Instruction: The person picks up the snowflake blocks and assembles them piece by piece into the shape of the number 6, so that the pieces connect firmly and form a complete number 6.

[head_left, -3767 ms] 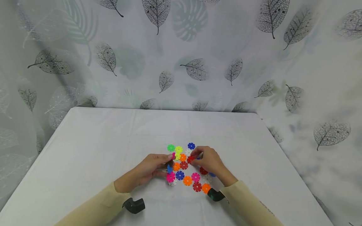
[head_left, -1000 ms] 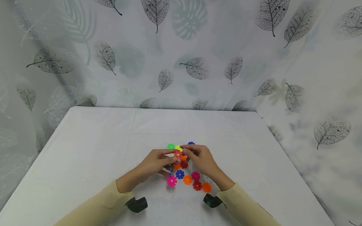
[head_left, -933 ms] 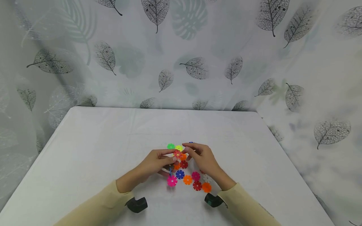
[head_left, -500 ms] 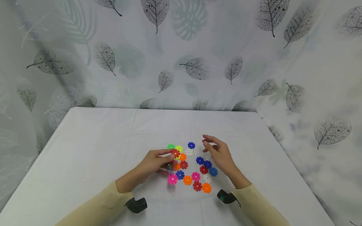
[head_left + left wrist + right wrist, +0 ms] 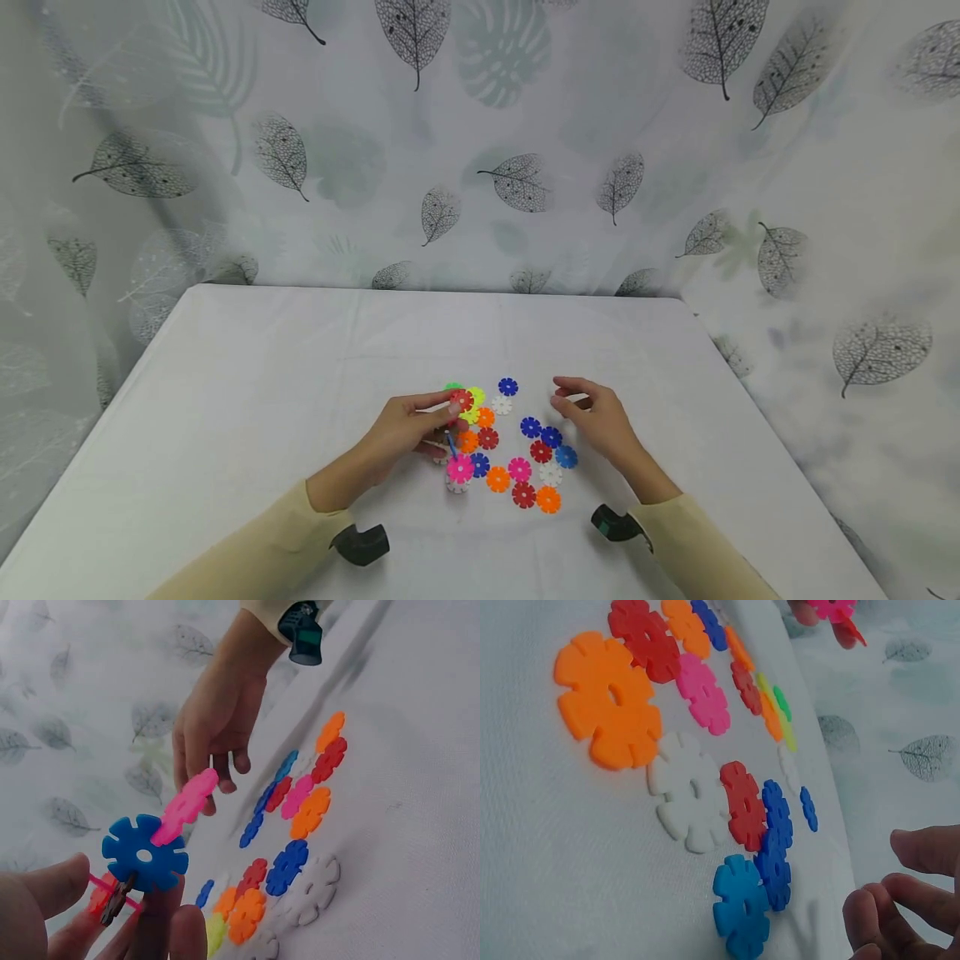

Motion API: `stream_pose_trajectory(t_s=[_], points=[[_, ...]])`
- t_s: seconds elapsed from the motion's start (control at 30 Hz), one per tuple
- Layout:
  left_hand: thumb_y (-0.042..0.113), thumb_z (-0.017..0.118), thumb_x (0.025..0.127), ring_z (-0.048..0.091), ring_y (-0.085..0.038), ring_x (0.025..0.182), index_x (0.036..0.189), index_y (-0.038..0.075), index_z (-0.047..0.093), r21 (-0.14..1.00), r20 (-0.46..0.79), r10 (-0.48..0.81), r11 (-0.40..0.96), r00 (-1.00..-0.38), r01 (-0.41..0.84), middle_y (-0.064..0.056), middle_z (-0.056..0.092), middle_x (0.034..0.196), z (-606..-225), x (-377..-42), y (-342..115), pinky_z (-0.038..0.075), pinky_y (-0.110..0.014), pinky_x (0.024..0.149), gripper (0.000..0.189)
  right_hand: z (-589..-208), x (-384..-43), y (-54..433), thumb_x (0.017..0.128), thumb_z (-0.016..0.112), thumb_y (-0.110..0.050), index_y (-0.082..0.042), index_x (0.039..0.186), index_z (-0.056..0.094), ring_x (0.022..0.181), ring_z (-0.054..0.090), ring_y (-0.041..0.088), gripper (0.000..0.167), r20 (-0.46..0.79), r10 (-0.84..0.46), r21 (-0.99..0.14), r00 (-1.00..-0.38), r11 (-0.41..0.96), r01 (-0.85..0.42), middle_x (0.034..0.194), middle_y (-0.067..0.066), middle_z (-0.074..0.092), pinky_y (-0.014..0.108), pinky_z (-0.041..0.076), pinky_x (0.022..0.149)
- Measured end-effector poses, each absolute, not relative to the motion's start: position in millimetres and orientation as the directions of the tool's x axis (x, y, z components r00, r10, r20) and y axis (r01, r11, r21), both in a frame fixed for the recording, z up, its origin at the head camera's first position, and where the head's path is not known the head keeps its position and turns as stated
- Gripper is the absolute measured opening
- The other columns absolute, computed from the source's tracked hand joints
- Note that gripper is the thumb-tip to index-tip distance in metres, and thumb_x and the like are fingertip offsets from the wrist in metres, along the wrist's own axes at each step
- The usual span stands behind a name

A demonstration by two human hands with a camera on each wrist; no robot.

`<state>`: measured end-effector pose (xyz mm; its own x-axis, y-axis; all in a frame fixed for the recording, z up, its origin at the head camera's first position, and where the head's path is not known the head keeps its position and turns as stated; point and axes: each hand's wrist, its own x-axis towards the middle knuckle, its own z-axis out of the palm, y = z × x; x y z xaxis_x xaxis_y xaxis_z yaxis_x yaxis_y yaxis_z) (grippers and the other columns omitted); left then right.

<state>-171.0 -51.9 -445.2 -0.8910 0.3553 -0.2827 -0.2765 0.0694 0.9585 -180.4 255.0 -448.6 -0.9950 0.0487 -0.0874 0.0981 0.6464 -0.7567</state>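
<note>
Two loose discs, an orange disc (image 5: 548, 500) and a red disc (image 5: 523, 495), are lying just beside each other on the near part of the table (image 5: 300, 350). A little farther in, the left hand (image 5: 397, 433) is holding a chain (image 5: 161, 862) of joined, notched discs up above the table, thumb and fingers clamped on it; its near pink disc (image 5: 460, 468) is overlapping a white disc (image 5: 457, 487) in the head view. The pieces are looking like thin plastic, so the chain is probably behaving as light, fairly stiff, slightly slick on its faces and weakest where the slots are meeting; a rim pinch close to a joint, without twisting, should be suiting it best. Across from it, the right hand (image 5: 600, 417) is hovering, gripping nothing, its fingers loosely bent and its thumb apart from them. A light blue disc (image 5: 566, 457) is lying near it, flat, probably needing a fingertip at a notch to lift. Farther off, a dark blue disc (image 5: 507, 387) is resting beyond the chain, and leaf-patterned cloth (image 5: 562, 108) is hanging behind the table.
</note>
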Motion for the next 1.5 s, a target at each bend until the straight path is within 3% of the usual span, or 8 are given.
stream_pose_trajectory(t_s=[0.3, 0.57, 0.73, 1.13, 1.33, 1.5], points=[[0.027, 0.070, 0.098, 0.073, -0.027, 0.091, 0.141, 0.008, 0.061, 0.957, -0.287, 0.355, 0.075, -0.890, -0.279, -0.017, 0.075, 0.106, -447.4, -171.7, -50.7, 0.060, -0.034, 0.075, 0.048, -455.9, -179.7, 245.8, 0.088, 0.081, -0.027, -0.015, 0.114, 0.076, 0.087, 0.061, 0.017, 0.030, -0.160, -0.050, -0.633, -0.986, 0.771, 0.064, 0.096, -0.002, 0.069, 0.031, 0.056, 0.076], [0.029, 0.072, 0.096, 0.072, -0.024, 0.090, 0.141, 0.011, 0.062, 0.964, -0.265, 0.372, 0.101, -0.890, -0.245, -0.016, 0.075, 0.106, -447.4, -169.8, -51.3, 0.060, -0.033, 0.077, 0.049, -454.4, -180.3, 234.5, 0.076, 0.091, -0.028, -0.019, 0.104, 0.077, 0.085, 0.059, 0.017, 0.033, -0.161, -0.075, -0.579, -0.984, 0.815, 0.032, 0.092, -0.003, 0.065, 0.030, 0.055, 0.071], [0.030, 0.073, 0.095, 0.073, -0.026, 0.091, 0.144, 0.012, 0.058, 0.965, -0.264, 0.391, 0.108, -0.882, -0.241, -0.016, 0.074, 0.105, -448.6, -168.9, -51.1, 0.060, -0.036, 0.078, 0.055, -453.8, -182.6, 232.5, 0.076, 0.091, -0.024, -0.018, 0.102, 0.075, 0.081, 0.058, 0.016, 0.030, -0.168, -0.100, -0.560, -0.981, 0.828, 0.012, 0.087, -0.003, 0.063, 0.030, 0.054, 0.069], [0.026, 0.072, 0.096, 0.074, -0.026, 0.091, 0.146, 0.010, 0.055, 0.961, -0.269, 0.436, 0.065, -0.859, -0.268, -0.015, 0.075, 0.105, -451.4, -167.3, -51.3, 0.060, -0.039, 0.079, 0.056, -451.7, -185.1, 227.1, 0.082, 0.087, -0.019, -0.014, 0.098, 0.073, 0.071, 0.060, 0.017, 0.022, -0.187, -0.132, -0.695, -0.974, 0.718, 0.036, 0.082, 0.000, 0.062, 0.029, 0.056, 0.065], [0.030, 0.071, 0.096, 0.073, -0.026, 0.091, 0.146, 0.012, 0.056, 0.959, -0.280, 0.429, 0.080, -0.859, -0.273, -0.014, 0.075, 0.106, -450.3, -166.9, -50.3, 0.060, -0.037, 0.079, 0.055, -449.4, -183.9, 220.5, 0.084, 0.086, -0.025, -0.012, 0.100, 0.076, 0.064, 0.065, 0.015, 0.023, -0.134, -0.192, -0.751, -0.972, 0.660, -0.027, 0.078, -0.003, 0.067, 0.029, 0.057, 0.064], [0.032, 0.070, 0.097, 0.073, -0.026, 0.089, 0.145, 0.013, 0.058, 0.954, -0.297, 0.418, 0.094, -0.859, -0.284, -0.015, 0.075, 0.104, -448.3, -165.9, -47.9, 0.060, -0.038, 0.078, 0.053, -443.9, -180.2, 215.0, 0.089, 0.080, -0.023, -0.011, 0.107, 0.077, 0.069, 0.070, 0.016, 0.021, -0.066, -0.256, -0.820, -0.964, 0.565, -0.094, 0.088, -0.002, 0.074, 0.036, 0.060, 0.067]])
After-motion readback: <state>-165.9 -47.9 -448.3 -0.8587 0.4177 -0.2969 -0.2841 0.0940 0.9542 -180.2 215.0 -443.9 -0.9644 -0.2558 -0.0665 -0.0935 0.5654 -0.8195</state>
